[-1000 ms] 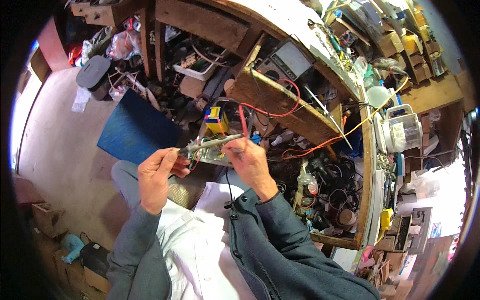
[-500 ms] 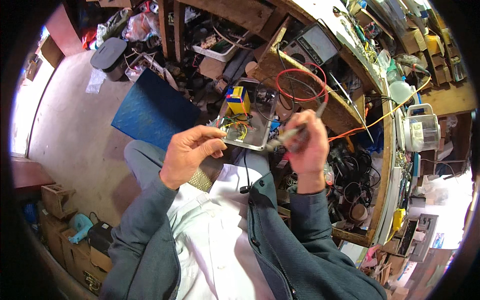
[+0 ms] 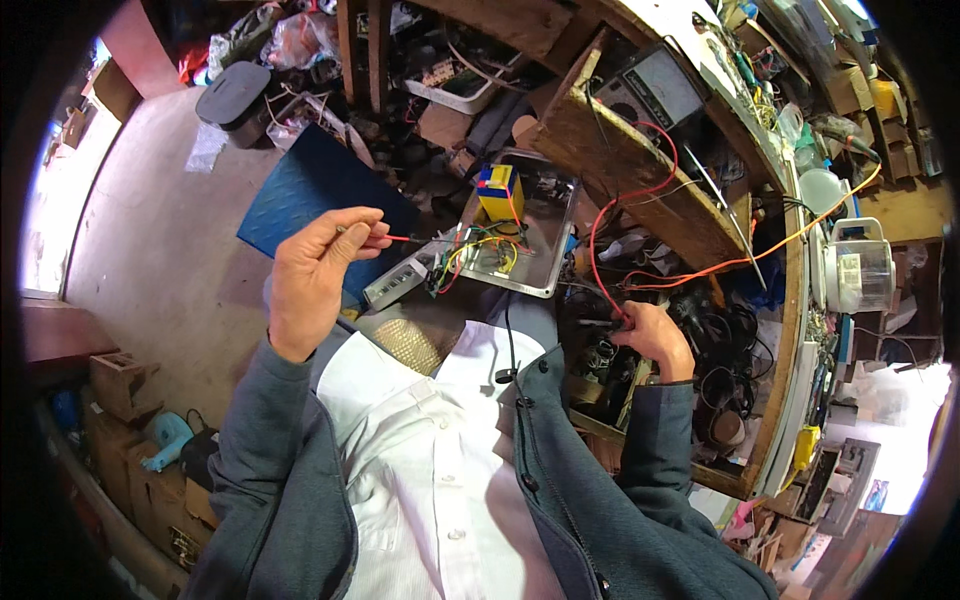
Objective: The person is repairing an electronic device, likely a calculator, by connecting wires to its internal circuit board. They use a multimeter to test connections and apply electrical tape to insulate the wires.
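Observation:
My left hand (image 3: pixel 318 275) is raised left of a shallow metal case, its thumb and fingers pinched on a thin red wire (image 3: pixel 400 238) that stretches toward the case. Inside the open metal case (image 3: pixel 545 275) stand a yellow and blue battery (image 3: pixel 500 195) and a tangle of yellow, green and red wires (image 3: pixel 490 255). A grey slotted panel (image 3: pixel 397 283) leans out at the case's left. To the right and lower, my right hand (image 3: pixel 658 338) is closed at the end of a thicker red cable (image 3: pixel 597 245); what its fingertips hold there is partly hidden.
An analog meter (image 3: pixel 655 85) rests by a wooden board (image 3: pixel 640 170) on the right. Black cables (image 3: pixel 725 345) fill the space beyond my right hand. A blue sheet (image 3: pixel 320 195) lies on the left, near a grey bin (image 3: pixel 235 100). The wooden workbench edge (image 3: pixel 785 380) runs along the right.
My left hand has moved left, drawing the red wire out from the case. My right hand has gone down and right with the red cable, away from the case.

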### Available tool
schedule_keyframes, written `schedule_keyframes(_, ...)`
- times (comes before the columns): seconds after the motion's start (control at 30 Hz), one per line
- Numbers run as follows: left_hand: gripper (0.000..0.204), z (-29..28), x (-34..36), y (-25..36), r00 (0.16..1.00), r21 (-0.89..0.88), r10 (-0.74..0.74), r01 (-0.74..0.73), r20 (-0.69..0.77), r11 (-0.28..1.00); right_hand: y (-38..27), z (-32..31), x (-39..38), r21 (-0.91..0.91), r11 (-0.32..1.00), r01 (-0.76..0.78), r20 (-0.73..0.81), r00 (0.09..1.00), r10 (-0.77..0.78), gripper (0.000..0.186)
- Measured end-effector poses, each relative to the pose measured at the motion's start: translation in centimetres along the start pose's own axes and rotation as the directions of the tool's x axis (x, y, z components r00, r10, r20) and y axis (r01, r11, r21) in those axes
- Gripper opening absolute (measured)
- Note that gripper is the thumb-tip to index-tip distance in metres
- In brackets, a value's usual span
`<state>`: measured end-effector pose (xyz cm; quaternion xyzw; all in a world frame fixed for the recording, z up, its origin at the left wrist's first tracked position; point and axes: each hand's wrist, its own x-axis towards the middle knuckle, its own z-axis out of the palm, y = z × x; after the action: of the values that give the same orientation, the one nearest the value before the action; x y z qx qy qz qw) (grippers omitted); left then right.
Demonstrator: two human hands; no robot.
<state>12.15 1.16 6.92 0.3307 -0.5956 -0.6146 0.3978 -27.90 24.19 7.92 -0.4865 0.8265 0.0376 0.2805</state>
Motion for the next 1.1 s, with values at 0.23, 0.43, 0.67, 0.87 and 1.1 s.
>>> schedule_keyframes(0.23,0.027,0.2,-0.7,-0.3,0.999,-0.086,-0.048,0.047,-0.010,0.995,-7.4,-2.4,-1.4,0.018,0.989,0.147,0.029,0.989,-0.148,0.023)
schedule_keyframes(0.43,0.026,0.7,-1.4,-0.4,0.996,-0.156,-0.093,0.091,-0.005,0.984,-18.2,2.3,1.6,0.286,0.705,0.649,-0.482,0.733,-0.480,0.014)
schedule_keyframes(0.67,0.024,1.2,-2.0,0.0,0.995,-0.149,-0.103,0.100,-0.009,0.984,-22.4,5.0,4.8,0.371,0.544,0.752,-0.555,0.650,-0.520,0.016)
schedule_keyframes(0.87,0.020,1.5,-2.2,-1.4,0.988,-0.042,-0.090,0.085,-0.125,0.995,-21.9,5.1,4.9,0.393,0.541,0.744,-0.565,0.659,-0.496,0.012)
schedule_keyframes(1.1,0.035,2.5,-1.7,0.3,0.918,0.895,0.326,-0.328,0.227,0.300,-21.5,5.4,5.0,0.408,0.569,0.715,-0.533,0.692,-0.487,0.012)
